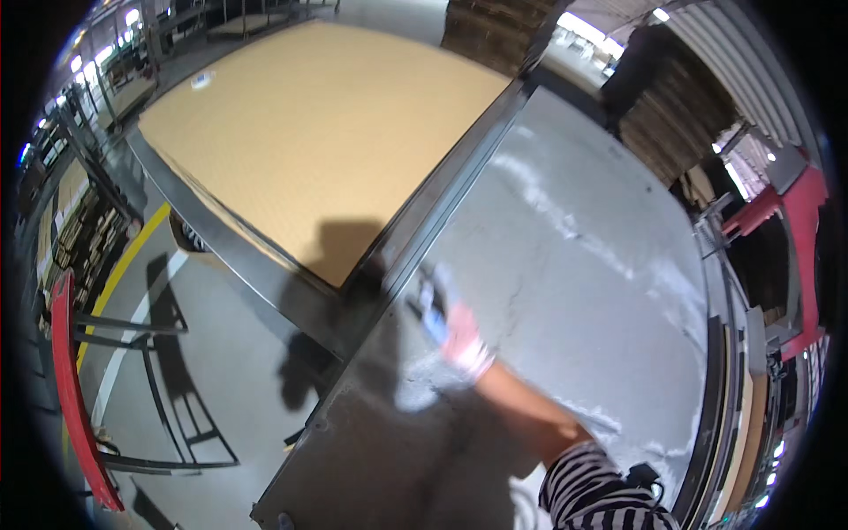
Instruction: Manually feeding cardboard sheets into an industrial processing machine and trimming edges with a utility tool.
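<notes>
My right hand [455, 329], in a pink and pale grey glove, reaches over a large grey sheet-topped table [583, 291], close to its long raised metal edge strip [459, 190]. Motion smears the fingers. A blue and dark patch shows at them, and I cannot make out whether it is a held thing or part of the glove. At the bottom edge of the view, a small blue-grey rounded tip [284, 522] lies on the table's near corner; it looks like a gloved fingertip of my left hand, the rest being out of view. Beyond the strip lies a large yellowish board [327, 132].
On the floor at left stands a red and black metal frame [75, 397], near a yellow floor line [119, 274]. Tall stacks of brown sheets [676, 115] rise at the back right. A red machine arm [799, 247] and upright boards [738, 424] flank the right side.
</notes>
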`<action>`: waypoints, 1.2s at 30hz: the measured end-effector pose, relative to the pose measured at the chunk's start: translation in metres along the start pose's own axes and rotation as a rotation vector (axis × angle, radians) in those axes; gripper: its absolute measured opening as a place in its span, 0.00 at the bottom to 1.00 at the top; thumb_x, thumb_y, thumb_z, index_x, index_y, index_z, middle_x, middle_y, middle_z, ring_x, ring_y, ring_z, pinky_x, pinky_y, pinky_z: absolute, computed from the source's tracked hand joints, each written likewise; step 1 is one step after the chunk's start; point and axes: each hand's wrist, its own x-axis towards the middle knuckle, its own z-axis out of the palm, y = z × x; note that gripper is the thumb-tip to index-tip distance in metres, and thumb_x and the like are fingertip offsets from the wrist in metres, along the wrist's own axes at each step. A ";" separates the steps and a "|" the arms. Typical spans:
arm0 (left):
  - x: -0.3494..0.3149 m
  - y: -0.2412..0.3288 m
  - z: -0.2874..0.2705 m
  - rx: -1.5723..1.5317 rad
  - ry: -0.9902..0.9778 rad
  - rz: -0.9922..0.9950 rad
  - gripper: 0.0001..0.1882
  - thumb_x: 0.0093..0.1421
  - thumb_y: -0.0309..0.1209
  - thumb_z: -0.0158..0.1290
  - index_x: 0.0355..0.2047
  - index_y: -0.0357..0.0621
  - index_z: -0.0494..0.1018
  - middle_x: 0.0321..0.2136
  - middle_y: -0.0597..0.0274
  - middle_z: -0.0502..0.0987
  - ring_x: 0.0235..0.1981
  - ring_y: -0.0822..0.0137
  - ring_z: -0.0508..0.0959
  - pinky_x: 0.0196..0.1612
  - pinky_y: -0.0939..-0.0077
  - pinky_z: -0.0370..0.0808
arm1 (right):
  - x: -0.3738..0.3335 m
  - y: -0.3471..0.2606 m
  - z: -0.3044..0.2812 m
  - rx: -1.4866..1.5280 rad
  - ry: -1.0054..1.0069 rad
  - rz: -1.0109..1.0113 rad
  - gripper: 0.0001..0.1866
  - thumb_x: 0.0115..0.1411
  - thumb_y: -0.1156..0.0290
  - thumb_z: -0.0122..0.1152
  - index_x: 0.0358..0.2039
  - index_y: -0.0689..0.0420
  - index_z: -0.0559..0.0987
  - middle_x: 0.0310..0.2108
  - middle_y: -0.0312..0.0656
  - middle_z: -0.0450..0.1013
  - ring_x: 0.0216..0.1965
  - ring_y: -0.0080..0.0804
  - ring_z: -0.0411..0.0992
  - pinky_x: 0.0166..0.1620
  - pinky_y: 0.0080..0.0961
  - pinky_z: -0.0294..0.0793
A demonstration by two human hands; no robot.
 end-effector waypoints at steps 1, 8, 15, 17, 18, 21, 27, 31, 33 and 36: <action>-0.002 -0.003 -0.004 0.029 0.025 0.088 0.27 0.69 0.41 0.49 0.61 0.36 0.58 0.55 0.50 0.68 0.55 0.57 0.68 0.58 0.61 0.68 | -0.048 -0.024 0.013 0.021 -0.011 -0.166 0.32 0.61 0.66 0.56 0.65 0.58 0.62 0.38 0.40 0.68 0.38 0.33 0.68 0.48 0.31 0.71; 0.025 -0.074 -0.058 0.260 -0.212 0.510 0.18 0.71 0.36 0.42 0.52 0.35 0.70 0.52 0.51 0.73 0.51 0.59 0.72 0.56 0.60 0.68 | -0.313 -0.125 0.027 -0.119 -0.534 0.128 0.24 0.62 0.67 0.58 0.58 0.59 0.71 0.56 0.48 0.69 0.59 0.38 0.66 0.62 0.36 0.63; -0.079 -0.113 0.031 0.429 -0.882 0.380 0.19 0.71 0.37 0.42 0.54 0.38 0.70 0.52 0.54 0.74 0.50 0.60 0.73 0.54 0.61 0.70 | -0.657 -0.110 -0.005 0.272 -0.337 0.645 0.22 0.66 0.64 0.58 0.57 0.57 0.72 0.52 0.41 0.73 0.52 0.32 0.71 0.56 0.29 0.71; -0.149 -0.137 0.059 0.470 -1.108 0.252 0.19 0.70 0.37 0.43 0.55 0.39 0.69 0.52 0.55 0.74 0.50 0.61 0.73 0.54 0.62 0.70 | -0.777 -0.102 -0.052 0.249 -0.093 0.786 0.22 0.66 0.63 0.58 0.57 0.57 0.72 0.52 0.41 0.74 0.51 0.32 0.72 0.55 0.29 0.71; -0.189 -0.152 0.068 0.499 -1.219 0.182 0.19 0.70 0.37 0.44 0.55 0.39 0.69 0.51 0.55 0.74 0.49 0.61 0.73 0.54 0.63 0.70 | -0.844 -0.101 -0.077 0.256 0.072 0.836 0.22 0.66 0.62 0.59 0.57 0.58 0.72 0.51 0.40 0.74 0.50 0.31 0.72 0.54 0.28 0.72; -0.317 -0.232 0.086 0.643 -1.556 -0.102 0.20 0.70 0.38 0.46 0.56 0.40 0.68 0.51 0.56 0.74 0.49 0.62 0.74 0.54 0.64 0.71 | -1.058 -0.119 -0.129 0.313 0.670 0.957 0.22 0.66 0.61 0.59 0.57 0.58 0.72 0.50 0.39 0.75 0.48 0.30 0.73 0.53 0.28 0.73; -0.566 -0.374 0.061 0.970 -1.938 -0.432 0.22 0.68 0.40 0.49 0.58 0.42 0.67 0.49 0.58 0.75 0.48 0.64 0.75 0.53 0.66 0.72 | -1.285 -0.296 -0.189 0.033 1.058 0.808 0.25 0.66 0.56 0.58 0.55 0.61 0.74 0.47 0.42 0.77 0.46 0.26 0.75 0.51 0.25 0.74; -0.717 -0.453 0.052 1.236 -2.125 -0.619 0.24 0.68 0.41 0.51 0.60 0.44 0.66 0.48 0.59 0.75 0.47 0.65 0.75 0.52 0.68 0.73 | -1.355 -0.470 -0.260 -0.359 1.241 0.557 0.23 0.63 0.60 0.61 0.54 0.60 0.74 0.47 0.45 0.77 0.49 0.39 0.76 0.55 0.32 0.72; -0.778 -0.493 0.054 1.338 -2.158 -0.672 0.25 0.67 0.41 0.52 0.60 0.44 0.66 0.48 0.60 0.75 0.46 0.66 0.76 0.52 0.69 0.73 | -1.381 -0.571 -0.310 -0.794 1.275 0.376 0.21 0.59 0.64 0.64 0.51 0.60 0.76 0.45 0.47 0.77 0.46 0.42 0.76 0.52 0.33 0.74; -0.832 -0.543 0.058 1.521 -2.214 -0.299 0.22 0.69 0.41 0.51 0.59 0.43 0.68 0.45 0.62 0.77 0.42 0.70 0.76 0.47 0.75 0.73 | -1.442 -0.659 -0.346 -1.119 1.089 0.325 0.20 0.49 0.72 0.66 0.44 0.64 0.78 0.34 0.48 0.76 0.38 0.48 0.76 0.43 0.39 0.76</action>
